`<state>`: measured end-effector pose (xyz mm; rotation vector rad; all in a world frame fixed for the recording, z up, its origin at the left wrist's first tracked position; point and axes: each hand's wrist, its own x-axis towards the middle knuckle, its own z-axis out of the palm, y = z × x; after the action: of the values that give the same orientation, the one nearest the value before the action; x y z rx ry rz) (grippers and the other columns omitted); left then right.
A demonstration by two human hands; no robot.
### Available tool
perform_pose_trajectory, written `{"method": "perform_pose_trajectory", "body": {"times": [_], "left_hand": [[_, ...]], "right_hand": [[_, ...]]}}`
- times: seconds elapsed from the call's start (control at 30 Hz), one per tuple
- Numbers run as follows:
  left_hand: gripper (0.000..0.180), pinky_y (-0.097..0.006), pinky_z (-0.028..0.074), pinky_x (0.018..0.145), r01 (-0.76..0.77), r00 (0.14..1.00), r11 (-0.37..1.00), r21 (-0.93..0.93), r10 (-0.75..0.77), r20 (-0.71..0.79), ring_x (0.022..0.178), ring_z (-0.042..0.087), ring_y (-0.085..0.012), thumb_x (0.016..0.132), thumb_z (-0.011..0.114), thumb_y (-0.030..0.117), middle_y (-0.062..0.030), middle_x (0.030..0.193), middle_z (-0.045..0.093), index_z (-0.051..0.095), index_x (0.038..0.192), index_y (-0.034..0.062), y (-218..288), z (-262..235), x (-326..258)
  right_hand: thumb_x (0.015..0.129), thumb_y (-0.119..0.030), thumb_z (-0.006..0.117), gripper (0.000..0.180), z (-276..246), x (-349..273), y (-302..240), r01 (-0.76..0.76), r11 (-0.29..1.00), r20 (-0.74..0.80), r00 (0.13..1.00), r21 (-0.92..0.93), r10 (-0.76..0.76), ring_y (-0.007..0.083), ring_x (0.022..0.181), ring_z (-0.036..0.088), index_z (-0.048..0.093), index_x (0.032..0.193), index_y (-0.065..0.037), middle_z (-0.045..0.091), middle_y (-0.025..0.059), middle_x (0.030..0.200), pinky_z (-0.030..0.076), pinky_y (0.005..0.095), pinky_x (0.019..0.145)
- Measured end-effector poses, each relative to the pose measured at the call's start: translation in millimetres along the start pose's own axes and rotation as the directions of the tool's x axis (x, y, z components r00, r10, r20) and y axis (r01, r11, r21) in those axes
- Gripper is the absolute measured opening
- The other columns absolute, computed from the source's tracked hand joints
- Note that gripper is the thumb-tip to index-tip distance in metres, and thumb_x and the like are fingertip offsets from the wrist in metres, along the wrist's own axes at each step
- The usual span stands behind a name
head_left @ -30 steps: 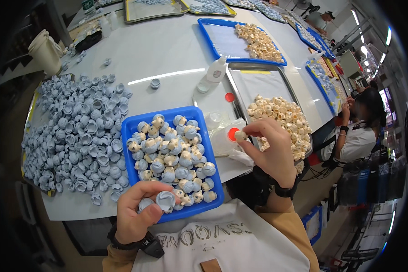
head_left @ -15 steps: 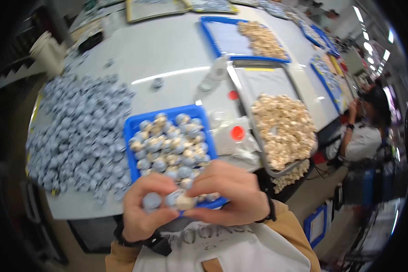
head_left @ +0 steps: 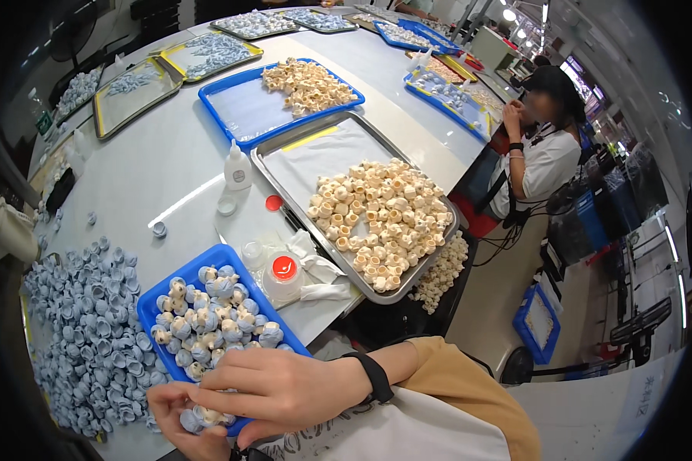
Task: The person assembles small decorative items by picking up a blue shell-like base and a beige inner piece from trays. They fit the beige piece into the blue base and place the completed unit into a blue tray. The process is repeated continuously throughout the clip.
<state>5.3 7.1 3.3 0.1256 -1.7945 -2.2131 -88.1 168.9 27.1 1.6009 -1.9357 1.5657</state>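
Note:
My left hand (head_left: 181, 421) is at the near edge of the blue tray (head_left: 148, 315), fingers curled around a small blue-and-cream piece (head_left: 192, 420). Across its fingers lies my right hand (head_left: 281, 388), its fingers stretched out and its thumb apart below; nothing held shows in it, though its fingertips are partly hidden. Inside the tray are several rounded cream pieces capped with blue shells (head_left: 207, 319). Loose blue hollow shells (head_left: 92, 330) are heaped left of the tray. To the right, a metal tray (head_left: 284, 177) holds hollow cream pieces (head_left: 384, 223).
A white dropper bottle (head_left: 237, 167), a jar with a red lid (head_left: 284, 275) and crumpled white tissue (head_left: 319, 269) stand beyond the blue tray. Another blue tray (head_left: 231, 127) with cream pieces lies farther back. A co-worker (head_left: 542, 154) sits at the right. A beige pitcher (head_left: 11, 230) is at far left.
My view has swung to the right, so the trays appear farther left. Both hands pinched a blue-and-cream piece together; now my right hand has spread over the left one's fingers.

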Motion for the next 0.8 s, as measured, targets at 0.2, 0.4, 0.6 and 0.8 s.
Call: {"method": "perform_pose_trajectory", "body": {"times": [0.2,0.4,0.6,0.8], "left_hand": [[0.055,-0.019,0.039,0.058,0.201,0.972,0.975,-0.099,-0.185,0.147,0.067,0.048,-0.0067,0.082,0.067,0.025,-0.0048,0.088,0.054,0.039,0.12,-0.0021,9.5,13.2,7.3],[0.021,-0.021,0.038,0.053,0.111,0.969,0.805,-0.583,-0.217,-0.115,0.058,0.041,-0.0088,0.089,0.048,0.004,-0.0108,0.097,0.051,0.047,0.11,-0.0002,4.7,-9.1,8.4],[0.02,-0.02,0.032,0.05,0.222,0.974,0.847,-0.483,-0.166,0.156,0.054,0.038,-0.0085,0.096,0.043,0.02,-0.0044,0.073,0.048,0.051,0.106,0.0045,21.5,-6.0,10.8],[0.033,-0.021,0.022,0.042,0.118,0.989,0.907,-0.404,-0.071,0.13,0.048,0.031,-0.009,0.097,0.038,0.032,-0.0013,0.065,0.042,0.052,0.11,0.0051,-1.5,-18.6,4.3]], "right_hand": [[0.069,-0.029,0.066,0.043,-7.2,3.3,1.0,0.047,0.964,0.092,0.995,-0.262,-0.023,0.0244,0.08,0.051,0.056,0.097,0.002,0.05,0.0102,0.091,0.042,0.0332,0.065],[0.067,-0.027,0.067,0.03,-14.4,17.7,19.9,0.032,0.861,0.188,0.979,-0.507,0.074,0.02,0.077,0.047,0.056,0.079,-0.002,0.044,0.0061,0.08,0.037,0.0292,0.062],[0.068,-0.023,0.067,0.034,-5.6,20.4,33.1,0.041,0.664,0.258,0.938,-0.747,0.232,0.0198,0.086,0.048,0.057,0.093,0.0,0.049,0.0082,0.093,0.038,0.0279,0.065],[0.068,-0.015,0.068,0.047,-44.9,15.6,10.3,-0.111,0.844,0.145,0.965,-0.525,0.218,0.0239,0.093,0.054,0.054,0.112,-0.005,0.053,0.0105,0.108,0.045,0.0336,0.073]]}}
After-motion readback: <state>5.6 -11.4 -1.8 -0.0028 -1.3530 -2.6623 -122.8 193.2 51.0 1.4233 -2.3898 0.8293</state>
